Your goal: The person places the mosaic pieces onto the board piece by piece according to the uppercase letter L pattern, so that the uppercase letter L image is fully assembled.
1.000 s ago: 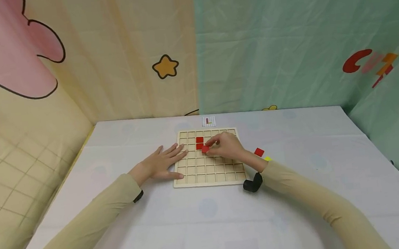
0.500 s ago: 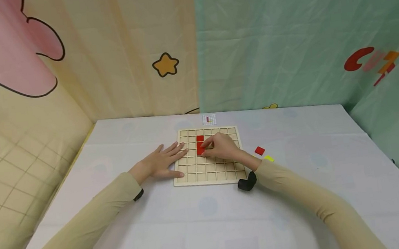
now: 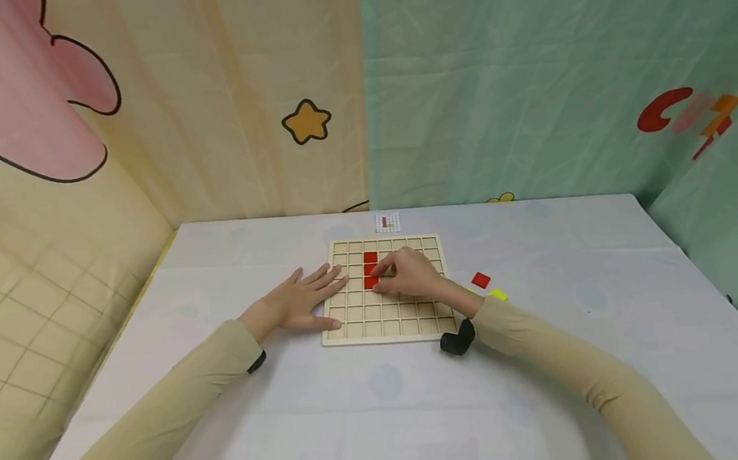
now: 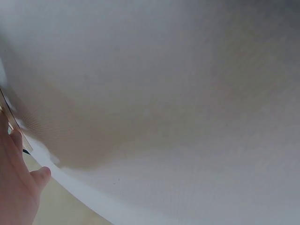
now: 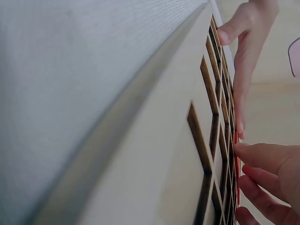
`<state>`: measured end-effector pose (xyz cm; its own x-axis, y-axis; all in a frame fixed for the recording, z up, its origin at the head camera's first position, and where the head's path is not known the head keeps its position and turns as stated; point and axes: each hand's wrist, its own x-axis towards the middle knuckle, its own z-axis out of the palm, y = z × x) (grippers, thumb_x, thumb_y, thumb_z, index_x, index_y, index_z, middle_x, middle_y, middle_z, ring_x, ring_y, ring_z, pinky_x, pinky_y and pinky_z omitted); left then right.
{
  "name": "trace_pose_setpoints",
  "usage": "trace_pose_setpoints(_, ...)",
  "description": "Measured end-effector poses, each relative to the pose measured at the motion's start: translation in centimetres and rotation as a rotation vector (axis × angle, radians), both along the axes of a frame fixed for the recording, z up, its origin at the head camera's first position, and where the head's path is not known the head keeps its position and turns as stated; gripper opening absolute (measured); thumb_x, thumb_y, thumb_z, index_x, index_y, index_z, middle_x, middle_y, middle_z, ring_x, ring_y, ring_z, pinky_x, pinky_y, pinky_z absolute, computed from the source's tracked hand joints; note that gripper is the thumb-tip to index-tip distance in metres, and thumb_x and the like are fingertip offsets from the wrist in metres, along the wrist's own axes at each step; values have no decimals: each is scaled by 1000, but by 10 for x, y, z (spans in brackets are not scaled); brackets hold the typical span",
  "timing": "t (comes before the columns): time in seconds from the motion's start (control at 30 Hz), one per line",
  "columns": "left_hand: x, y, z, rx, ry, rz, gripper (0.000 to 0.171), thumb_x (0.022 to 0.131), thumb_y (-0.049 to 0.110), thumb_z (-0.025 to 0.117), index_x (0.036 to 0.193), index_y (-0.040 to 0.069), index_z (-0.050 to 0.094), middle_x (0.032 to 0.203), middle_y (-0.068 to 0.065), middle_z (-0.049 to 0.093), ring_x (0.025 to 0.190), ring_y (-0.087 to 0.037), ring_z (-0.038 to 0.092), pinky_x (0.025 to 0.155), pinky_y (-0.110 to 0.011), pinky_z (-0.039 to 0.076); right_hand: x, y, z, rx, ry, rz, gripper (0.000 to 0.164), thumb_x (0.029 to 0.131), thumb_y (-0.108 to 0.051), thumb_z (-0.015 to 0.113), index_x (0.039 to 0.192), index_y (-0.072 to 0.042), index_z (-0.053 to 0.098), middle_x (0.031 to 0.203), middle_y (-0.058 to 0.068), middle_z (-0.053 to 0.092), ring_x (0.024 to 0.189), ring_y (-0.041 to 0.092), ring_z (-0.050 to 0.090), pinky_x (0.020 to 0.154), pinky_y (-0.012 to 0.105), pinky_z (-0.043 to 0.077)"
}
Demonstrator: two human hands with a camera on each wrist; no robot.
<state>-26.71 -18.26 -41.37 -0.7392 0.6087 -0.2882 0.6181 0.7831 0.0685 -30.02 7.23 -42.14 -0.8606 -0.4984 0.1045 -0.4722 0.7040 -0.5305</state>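
Fingers of the right hand (image 3: pixel 409 271) pinch the lowest red tile (image 3: pixel 369 282) in the grid board's (image 3: pixel 381 340) upper-middle column, apparently seating it squarely. The left hand (image 3: pixel 295 301), spread and gripping nothing, rests over the board's left edge, probably steadying it. A loose red tile (image 3: pixel 481 280) lies right of the board.

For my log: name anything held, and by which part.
Left hand: nothing; it rests on the wooden grid board. Right hand: fingertips at the board's nearest red tile; whether pinched cannot be told.
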Motion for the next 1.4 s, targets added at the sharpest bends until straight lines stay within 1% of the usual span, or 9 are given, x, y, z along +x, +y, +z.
trace_pose_setpoints(0.1, 1, 1, 0, -5, -5, 2, 86, 89, 70, 41, 156, 25, 10, 164, -1, 1, 151, -26, 0, 117, -62, 5, 2, 3, 1, -7, 21, 7, 24, 79, -26, 78, 99, -14, 77, 95, 0, 75, 73, 12, 58, 62, 23, 43)
trace_pose_setpoints(0.23, 1, 1, 1, -9, 1, 1, 86, 89, 69, 42, 156, 25, 11, 164, -1, 2, 151, -26, 1, 117, -62, 6, 3, 10, 5, -35, 42, -12, 23, 81, -25, 77, 101, -14, 77, 96, 1, 75, 85, 16, 63, 73, 30, 50)
trace_pose_setpoints(0.33, 1, 0, 2, -7, 6, -2, 85, 90, 68, 42, 156, 24, 11, 164, -2, 3, 151, -27, 2, 117, -62, 7, 3, 18, 9, -81, 57, -30, 22, 82, -21, 75, 102, -12, 76, 97, 3, 74, 92, 20, 65, 82, 36, 52)
trace_pose_setpoints(0.4, 2, 0, 3, -8, 4, -3, 85, 90, 68, 42, 156, 24, 11, 164, -2, 2, 151, -27, 2, 117, -62, 6, 3, 25, 12, -101, 79, -44, 21, 82, -18, 75, 102, -10, 76, 97, 5, 74, 93, 23, 64, 84, 38, 51)
trace_pose_setpoints(0.53, 2, 0, 3, -5, 5, -7, 86, 90, 68, 43, 156, 24, 11, 164, -2, 3, 151, -27, 2, 116, -62, 7, 4, 40, 19, -119, 111, -64, 24, 82, -17, 76, 104, -7, 74, 99, 9, 74, 95, 27, 63, 85, 41, 49)
trace_pose_setpoints(0.77, 2, 0, 3, -1, 18, -11, 85, 90, 68, 43, 156, 23, 13, 164, -3, 4, 151, -27, 2, 116, -63, 7, 4, 67, 28, -135, 106, -120, 26, 83, -18, 75, 106, -6, 73, 104, 10, 73, 99, 30, 59, 87, 44, 48)
trace_pose_setpoints(0.97, 2, 0, 3, -8, 17, -8, 86, 90, 69, 43, 156, 24, 12, 164, -2, 3, 151, -27, 2, 116, -62, 7, 3, 91, 28, -107, 115, -160, 28, 82, -18, 76, 108, -7, 73, 105, 10, 73, 99, 30, 59, 88, 45, 48)
trace_pose_setpoints(1.07, 2, 0, 3, -8, 17, -5, 86, 89, 68, 43, 156, 24, 12, 164, -2, 3, 151, -27, 2, 116, -63, 7, 4, 103, 27, -101, 117, -162, 29, 83, -17, 75, 109, -5, 72, 105, 13, 72, 99, 31, 60, 89, 46, 49)
trace_pose_setpoints(1.4, 3, 1, 3, 3, 16, -9, 85, 90, 68, 43, 156, 23, 13, 164, -3, 4, 151, -28, 3, 116, -62, 7, 13, 140, 23, -66, 81, -211, 32, 83, -20, 74, 111, -5, 71, 106, 14, 72, 100, 31, 61, 87, 47, 49)
